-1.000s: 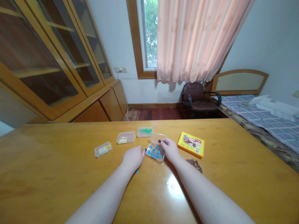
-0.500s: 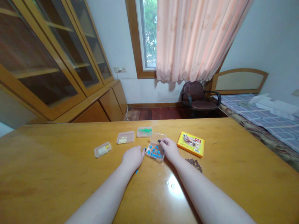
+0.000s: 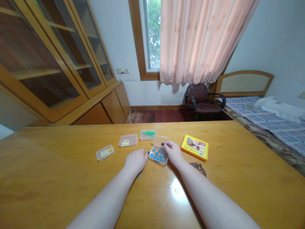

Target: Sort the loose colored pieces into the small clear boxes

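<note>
Right hand (image 3: 173, 153) — fingers bent over the right rim of the clear box (image 3: 157, 156), gripping it. Left hand (image 3: 135, 161) curled at its left corner — hold cannot be told.

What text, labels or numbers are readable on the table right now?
No text can be read.
Yellow box: white and red printed patches, too blurred to read.
Clear box of blue pieces, green-piece box, cream-piece box, leftmost clear box: no labels visible.
</note>
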Tool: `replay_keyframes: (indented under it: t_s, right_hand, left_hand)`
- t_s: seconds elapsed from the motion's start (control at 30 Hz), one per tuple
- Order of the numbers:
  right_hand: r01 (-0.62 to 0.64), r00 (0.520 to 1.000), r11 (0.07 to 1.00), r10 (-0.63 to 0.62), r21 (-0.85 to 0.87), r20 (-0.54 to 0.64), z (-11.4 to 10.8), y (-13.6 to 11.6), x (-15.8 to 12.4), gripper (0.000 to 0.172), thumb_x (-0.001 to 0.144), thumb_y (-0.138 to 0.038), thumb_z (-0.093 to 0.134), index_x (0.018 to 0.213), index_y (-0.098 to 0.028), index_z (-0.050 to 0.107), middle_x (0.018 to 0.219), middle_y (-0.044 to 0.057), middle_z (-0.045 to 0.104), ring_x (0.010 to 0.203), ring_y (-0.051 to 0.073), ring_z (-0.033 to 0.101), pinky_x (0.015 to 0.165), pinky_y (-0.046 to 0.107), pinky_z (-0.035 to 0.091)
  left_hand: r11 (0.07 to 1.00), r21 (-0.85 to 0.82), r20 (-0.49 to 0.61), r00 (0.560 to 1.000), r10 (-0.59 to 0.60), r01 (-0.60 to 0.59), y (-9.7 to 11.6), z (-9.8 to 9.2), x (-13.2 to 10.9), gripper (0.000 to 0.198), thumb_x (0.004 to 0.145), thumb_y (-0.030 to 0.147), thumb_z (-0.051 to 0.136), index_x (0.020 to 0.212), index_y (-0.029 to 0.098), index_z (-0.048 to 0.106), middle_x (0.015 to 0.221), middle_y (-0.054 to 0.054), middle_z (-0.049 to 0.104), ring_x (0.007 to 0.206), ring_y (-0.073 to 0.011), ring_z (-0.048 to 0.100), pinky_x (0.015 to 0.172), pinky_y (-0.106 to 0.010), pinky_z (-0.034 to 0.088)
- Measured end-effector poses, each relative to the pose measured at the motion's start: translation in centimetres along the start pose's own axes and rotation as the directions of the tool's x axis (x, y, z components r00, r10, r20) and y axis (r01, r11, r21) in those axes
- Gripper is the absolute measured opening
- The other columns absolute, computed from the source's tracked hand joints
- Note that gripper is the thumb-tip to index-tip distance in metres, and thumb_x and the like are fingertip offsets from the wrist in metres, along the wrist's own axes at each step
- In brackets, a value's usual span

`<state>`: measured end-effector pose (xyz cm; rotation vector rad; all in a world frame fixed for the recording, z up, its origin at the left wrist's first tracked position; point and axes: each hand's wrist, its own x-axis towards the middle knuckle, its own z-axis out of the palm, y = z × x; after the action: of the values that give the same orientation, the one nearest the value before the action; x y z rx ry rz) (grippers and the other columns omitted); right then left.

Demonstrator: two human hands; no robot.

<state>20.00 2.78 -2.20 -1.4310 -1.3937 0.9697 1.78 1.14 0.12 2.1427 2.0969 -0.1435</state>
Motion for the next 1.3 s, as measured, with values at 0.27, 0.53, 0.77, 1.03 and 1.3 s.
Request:
replay_keyframes:
  t_s: [0.27, 0.53, 0.77, 1.03, 1.3]
  right_hand:
    - [0.004, 1.0, 1.0, -0.004, 0.0, -0.006, 0.0, 0.2, 0.1, 0.024, 0.075, -0.036, 0.049, 0.072, -0.017, 0.063, 0.067, 0.002, 0.062, 0.065, 0.017, 0.055, 0.062, 0.026, 0.04]
    - [0.02, 1.0, 1.0, -0.02, -0.003, -0.014, 0.1, 0.6, 0.2, 0.026, 0.075, -0.038, 0.049, 0.071, -0.016, 0.062, 0.068, 0.002, 0.062, 0.067, 0.017, 0.056, 0.062, 0.026, 0.04]
    - [0.02, 1.0, 1.0, -0.02, -0.004, -0.01, 0.0, 0.5, 0.2, 0.024, 0.075, -0.036, 0.049, 0.071, -0.017, 0.062, 0.067, 0.002, 0.062, 0.066, 0.017, 0.056, 0.062, 0.026, 0.04]
    - [0.007, 1.0, 1.0, -0.007, -0.001, -0.014, 0.0, 0.3, 0.1, 0.024, 0.074, -0.036, 0.049, 0.069, -0.016, 0.061, 0.066, 0.002, 0.062, 0.065, 0.017, 0.055, 0.062, 0.026, 0.04]
    - [0.014, 1.0, 1.0, -0.013, 0.01, -0.019, 0.0, 0.3, 0.1, 0.024, 0.074, -0.036, 0.049, 0.069, -0.016, 0.062, 0.067, 0.002, 0.063, 0.066, 0.017, 0.056, 0.062, 0.027, 0.041]
  left_hand:
    - [1.0, 0.012, 0.01, 1.0, 0.001, -0.002, -0.2, 0.2, 0.3, 0.036, 0.087, 0.03, 0.028, 0.087, 0.016, 0.061, 0.086, -0.012, 0.067, 0.081, -0.023, 0.064, 0.069, -0.033, 0.046]
    - [1.0, 0.023, 0.023, 1.0, 0.007, -0.007, -0.1, 0.3, 0.4, 0.034, 0.087, 0.029, 0.03, 0.086, 0.016, 0.061, 0.086, -0.012, 0.067, 0.082, -0.0238, 0.064, 0.069, -0.033, 0.047]
    - [1.0, 0.016, -0.035, 0.999, 0.023, -0.023, -0.1, -0.3, 0.3, 0.032, 0.088, 0.029, 0.028, 0.086, 0.018, 0.058, 0.085, -0.01, 0.066, 0.079, -0.0228, 0.064, 0.066, -0.032, 0.046]
    - [0.999, 0.039, -0.103, 0.994, -0.016, 0.02, -0.1, -1.5, -0.6, 0.034, 0.09, 0.036, 0.026, 0.094, 0.017, 0.053, 0.088, -0.009, 0.063, 0.08, -0.0221, 0.062, 0.067, -0.032, 0.044]
    - [0.988, 0.055, -0.148, 0.977, 0.153, -0.146, 0.2, -0.9, -0.6, 0.023, 0.087, 0.034, 0.04, 0.101, 0.019, 0.051, 0.099, -0.008, 0.056, 0.094, -0.0217, 0.054, 0.076, -0.032, 0.041]
